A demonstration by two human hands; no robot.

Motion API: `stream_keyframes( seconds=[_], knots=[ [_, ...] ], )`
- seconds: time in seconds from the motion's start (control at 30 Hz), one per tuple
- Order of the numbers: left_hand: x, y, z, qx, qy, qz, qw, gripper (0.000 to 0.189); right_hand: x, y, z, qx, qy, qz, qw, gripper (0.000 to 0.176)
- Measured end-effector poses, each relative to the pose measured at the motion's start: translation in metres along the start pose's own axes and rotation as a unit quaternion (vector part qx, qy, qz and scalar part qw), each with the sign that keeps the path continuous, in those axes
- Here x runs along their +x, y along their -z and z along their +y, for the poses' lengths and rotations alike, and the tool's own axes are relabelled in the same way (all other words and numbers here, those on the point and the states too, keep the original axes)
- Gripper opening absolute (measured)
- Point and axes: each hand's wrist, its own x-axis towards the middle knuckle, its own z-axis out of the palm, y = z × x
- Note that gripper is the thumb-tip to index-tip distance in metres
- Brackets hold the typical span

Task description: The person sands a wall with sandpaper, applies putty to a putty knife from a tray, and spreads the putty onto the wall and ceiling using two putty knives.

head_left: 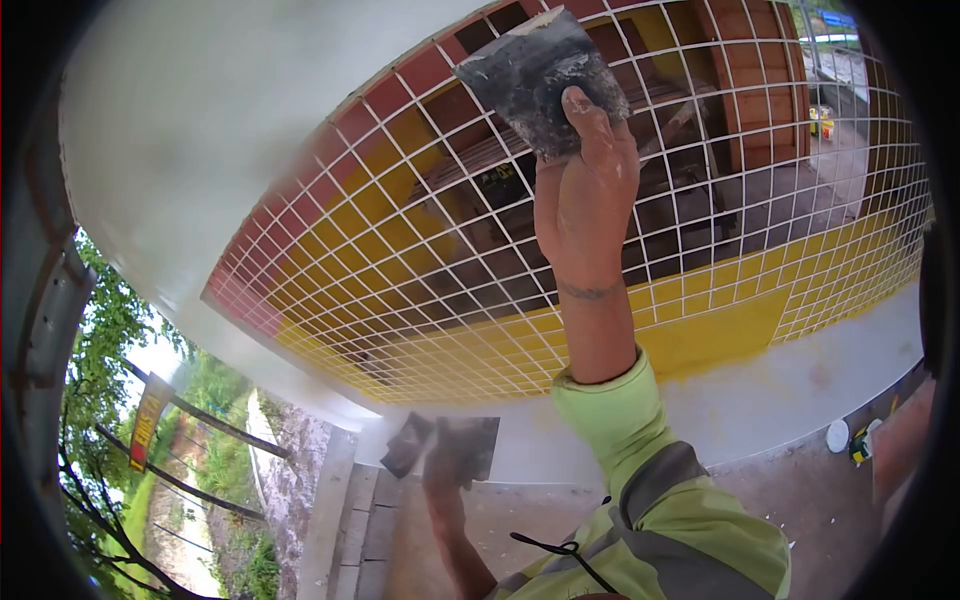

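Observation:
My right hand (592, 190) is raised high in front of a white wire grid (660, 215), closed on a broad flat scraper (545, 80). The scraper's blade is dark grey, smeared with pale filler, and my thumb presses on its face. It overlaps the grid's upper edge in this view, close to the white wall (240, 120). Lower down, my left hand (447, 478) is closed on a dark, square flat plate (470, 443). A second dark flat piece (407, 444) shows beside it. Motion blurs this hand, and its fingers are partly hidden.
Behind the grid are yellow and pink surfaces and a brown wooden panel (765, 90). A white ledge (700, 410) runs below it. At right, a white round lid (838, 436) lies on the floor near a bare limb (905, 440). Trees (105, 310) and a yellow-red sign (149, 420) stand outside left.

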Motion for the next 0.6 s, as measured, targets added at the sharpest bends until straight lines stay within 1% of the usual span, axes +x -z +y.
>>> stream_keyframes(
  seconds=[0.03, 0.07, 0.17, 0.27, 0.37, 0.47, 0.57, 0.6],
  knots=[
    [-0.003, -0.005, 0.016, -0.012, 0.01, -0.015, 1.0, 0.04, 0.001, -0.002, 0.001, -0.008, 0.015, -0.017, 1.0, 0.028],
    [-0.005, -0.008, 0.026, -0.024, 0.019, -0.03, 0.999, 0.038, -0.001, -0.01, -0.001, -0.013, 0.0, -0.007, 1.0, 0.028],
    [-0.006, -0.006, 0.026, -0.03, 0.031, -0.05, 0.998, 0.033, 0.008, -0.014, 0.004, -0.04, 0.008, -0.031, 0.999, 0.026],
    [-0.009, -0.006, 0.027, -0.084, 0.019, -0.073, 0.994, 0.031, 0.004, -0.026, 0.001, -0.089, 0.02, -0.009, 0.996, 0.025],
    [-0.011, -0.002, 0.026, -0.097, 0.008, -0.098, 0.99, 0.029, -0.005, -0.024, -0.007, -0.144, 0.024, 0.009, 0.989, 0.025],
    [-0.015, 0.002, 0.025, -0.115, 0.019, -0.107, 0.987, 0.028, -0.017, -0.013, -0.025, -0.142, 0.015, 0.042, 0.989, 0.026],
    [-0.018, 0.004, 0.02, -0.133, 0.04, -0.101, 0.985, 0.026, -0.017, 0.0, -0.033, -0.144, 0.044, -0.002, 0.989, 0.026],
    [-0.019, 0.005, 0.017, -0.134, 0.045, -0.101, 0.985, 0.026, -0.019, -0.001, -0.033, -0.158, 0.028, 0.035, 0.986, 0.026]
  ],
)
